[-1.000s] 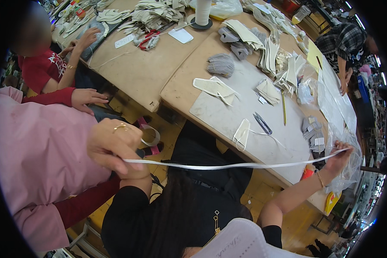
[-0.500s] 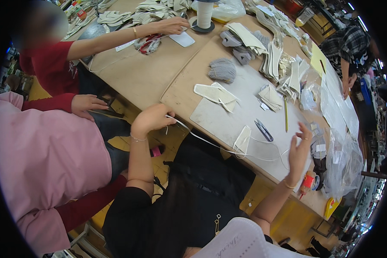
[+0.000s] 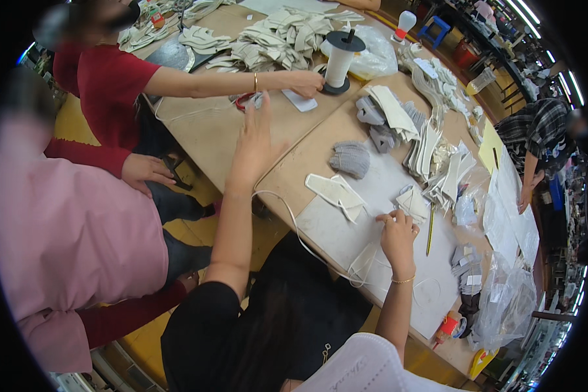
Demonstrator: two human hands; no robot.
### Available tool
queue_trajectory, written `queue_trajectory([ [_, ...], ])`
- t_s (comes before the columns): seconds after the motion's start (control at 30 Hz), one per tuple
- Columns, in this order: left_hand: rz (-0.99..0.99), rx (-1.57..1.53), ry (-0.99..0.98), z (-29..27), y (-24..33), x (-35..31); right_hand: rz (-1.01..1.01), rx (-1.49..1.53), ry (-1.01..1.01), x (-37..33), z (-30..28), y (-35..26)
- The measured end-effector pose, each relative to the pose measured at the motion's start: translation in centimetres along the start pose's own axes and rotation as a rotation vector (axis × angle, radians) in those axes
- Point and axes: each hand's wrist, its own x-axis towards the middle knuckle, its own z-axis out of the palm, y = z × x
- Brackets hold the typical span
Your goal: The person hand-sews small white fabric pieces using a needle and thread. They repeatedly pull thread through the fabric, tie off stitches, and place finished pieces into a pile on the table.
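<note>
My left hand (image 3: 253,140) is raised over the table's near edge, fingers stretched up and slightly blurred, with nothing seen in it. White cord (image 3: 294,219) loops below it and runs along the edge to a small flat white piece (image 3: 362,262). My right hand (image 3: 398,243) is over the grey sheet (image 3: 408,287), fingers curled in. Whatever it holds is hidden; the thread snips seen there earlier are out of sight. Ahead of it are stacked white cut pieces (image 3: 411,202) and a yellow pencil (image 3: 430,230). Larger white pieces (image 3: 336,194) lie between my hands.
A grey knit bundle (image 3: 350,159), piled white strips (image 3: 428,153) and a cord spool (image 3: 338,65) stand farther back. A co-worker's hand (image 3: 305,83) reaches toward the spool. Someone in pink (image 3: 98,242) is close on my left. Plastic bags (image 3: 506,294) lie at right.
My left hand has let go of the cord and reached up and forward. The right hand has moved left over where the snips lay, its fingers curling. The view has shifted.
</note>
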Motion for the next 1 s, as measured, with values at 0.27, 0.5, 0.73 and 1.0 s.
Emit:
queue_trajectory([
  [0.27, -0.239, -0.180, -0.681, -2.5, 1.9, 8.4, 0.011, 0.298, -0.007, -2.2, -3.9, 3.3],
  [0.5, 0.318, -0.304, -0.914, 6.2, 15.1, 7.2, 0.193, 0.620, 0.342, 2.5, -7.2, 12.8],
  [0.73, 0.168, -0.395, -0.747, 21.3, 25.4, 6.3, 0.510, 0.448, 0.357, 11.5, -4.7, 18.3],
  [1.0, -0.313, -0.180, -0.660, 27.2, 28.5, 6.6, 0.435, 0.310, 0.652, 14.0, -1.5, 18.7],
])
